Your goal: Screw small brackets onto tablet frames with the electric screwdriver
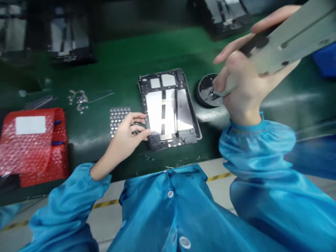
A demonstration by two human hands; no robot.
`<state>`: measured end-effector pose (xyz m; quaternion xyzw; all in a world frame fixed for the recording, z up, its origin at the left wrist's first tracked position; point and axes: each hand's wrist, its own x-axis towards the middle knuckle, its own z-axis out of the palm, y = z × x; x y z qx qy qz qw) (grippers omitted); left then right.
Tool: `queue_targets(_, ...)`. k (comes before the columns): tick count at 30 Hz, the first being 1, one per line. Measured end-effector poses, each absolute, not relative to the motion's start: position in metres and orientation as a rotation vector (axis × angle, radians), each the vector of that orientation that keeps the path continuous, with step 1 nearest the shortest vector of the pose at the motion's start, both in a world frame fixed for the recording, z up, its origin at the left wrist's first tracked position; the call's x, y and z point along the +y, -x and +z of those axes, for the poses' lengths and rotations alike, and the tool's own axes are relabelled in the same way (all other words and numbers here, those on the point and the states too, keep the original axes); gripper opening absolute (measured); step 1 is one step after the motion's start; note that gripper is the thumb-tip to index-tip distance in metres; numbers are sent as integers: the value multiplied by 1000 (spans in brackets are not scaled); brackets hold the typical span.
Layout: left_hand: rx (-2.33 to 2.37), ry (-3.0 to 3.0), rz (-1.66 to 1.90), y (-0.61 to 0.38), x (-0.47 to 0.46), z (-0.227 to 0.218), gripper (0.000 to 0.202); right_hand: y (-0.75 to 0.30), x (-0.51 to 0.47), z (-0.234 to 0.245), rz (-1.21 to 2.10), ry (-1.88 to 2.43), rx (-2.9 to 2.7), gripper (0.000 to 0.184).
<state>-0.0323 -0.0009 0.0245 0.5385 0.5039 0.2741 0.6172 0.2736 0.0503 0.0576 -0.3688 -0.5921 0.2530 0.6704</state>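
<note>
An opened tablet, with pale battery panels in a dark frame, lies on the green bench mat. My left hand holds its left edge, thumb and fingers bent against the side. To the right, my right hand is wrapped round a light grey electric screwdriver, slightly blurred. The screwdriver's tip points down into a round black dish beside the tablet; whether a screw is on the tip I cannot tell. Partly behind my left hand lies a sheet of small parts in rows.
Loose small metal pieces lie left of the tablet, near thin rods. A red bubble-wrap pouch sits at the far left. More opened tablets stand along the back. A blue object is at the right.
</note>
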Motion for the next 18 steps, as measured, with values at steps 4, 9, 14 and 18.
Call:
queue_targets(4, 1173, -1224, 561, 33, 6, 35, 51, -322, 55, 41, 459, 867, -1241, 47)
queue_targets(9, 1168, -1332, 351, 30, 20, 56, 38, -327, 60, 24, 467, 778, -1252, 58)
queue_targets(14, 1195, -1397, 244, 31, 31, 63, 31, -326, 56, 17, 548, 784, -1265, 68)
queue_targets(18, 1190, -1387, 251, 35, 28, 60, 30, -327, 54, 12, 589, 848, -1231, 78)
